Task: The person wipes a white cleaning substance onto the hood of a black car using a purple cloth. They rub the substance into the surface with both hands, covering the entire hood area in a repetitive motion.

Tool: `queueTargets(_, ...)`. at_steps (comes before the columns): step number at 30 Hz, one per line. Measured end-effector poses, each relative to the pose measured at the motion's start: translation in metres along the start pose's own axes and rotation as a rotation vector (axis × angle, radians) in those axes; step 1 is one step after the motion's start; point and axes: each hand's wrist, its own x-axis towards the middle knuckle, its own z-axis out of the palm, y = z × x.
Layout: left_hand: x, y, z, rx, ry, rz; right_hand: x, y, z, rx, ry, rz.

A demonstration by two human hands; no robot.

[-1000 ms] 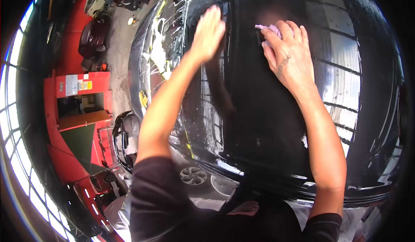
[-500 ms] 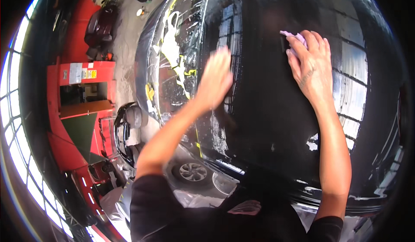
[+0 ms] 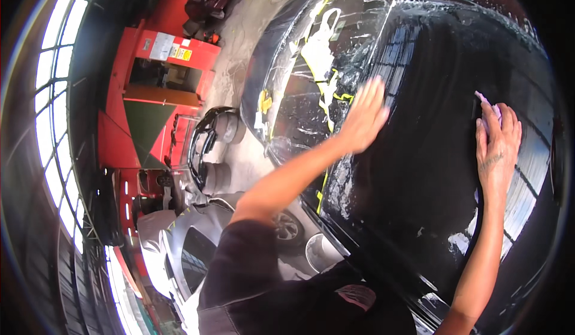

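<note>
A glossy black car panel (image 3: 413,173) with whitish smears spreads in front of me. My left hand (image 3: 366,116) lies over its left part, fingers stretched out, slightly blurred and holding nothing. Farther right, my right hand (image 3: 500,140) presses on the panel with its fingers closed round a crumpled lilac cloth (image 3: 484,99). One end of the cloth pokes out past the fingertips; the rest is mostly hidden under the hand. Left of my left hand, clear film, yellow tape (image 3: 342,96) and a torn white sheet (image 3: 317,53) cover the adjoining part of the car.
A white bucket (image 3: 320,254) stands on the floor below the panel's edge, close to a car wheel (image 3: 288,230). Farther left are a silver car (image 3: 179,239), a loose black bumper (image 3: 197,149) and a red structure (image 3: 114,134) with an opening.
The view has turned, so the car and both hands sit farther right in it. My right hand still grips the cloth on the panel; my left stays outstretched and is less blurred.
</note>
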Motion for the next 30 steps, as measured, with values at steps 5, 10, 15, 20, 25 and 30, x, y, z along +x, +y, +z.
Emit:
queueTargets(5, 0.184, -0.067, -0.001, -0.045, 0.115, -0.211, 0.001, -0.013, 0.009, 0.019, 0.002, -0.036)
queueTargets(10, 0.069, -0.021, 0.008, -0.102, 0.045, -0.017, 0.001, 0.007, -0.003, 0.032, -0.01, 0.02)
queueTargets(15, 0.033, -0.027, 0.002, -0.003, -0.055, -0.087, 0.001, -0.002, -0.004, 0.018, 0.002, 0.039)
queueTargets(20, 0.206, -0.073, -0.012, -0.046, 0.074, -0.239, 0.009, -0.015, -0.001, 0.092, 0.013, -0.037)
queueTargets(25, 0.071, -0.025, 0.007, -0.096, 0.052, -0.012, -0.001, 0.004, -0.007, 0.06, -0.004, 0.037)
queueTargets(30, 0.078, -0.043, 0.002, -0.11, 0.064, -0.036, 0.003, -0.006, -0.005, 0.038, -0.006, 0.037)
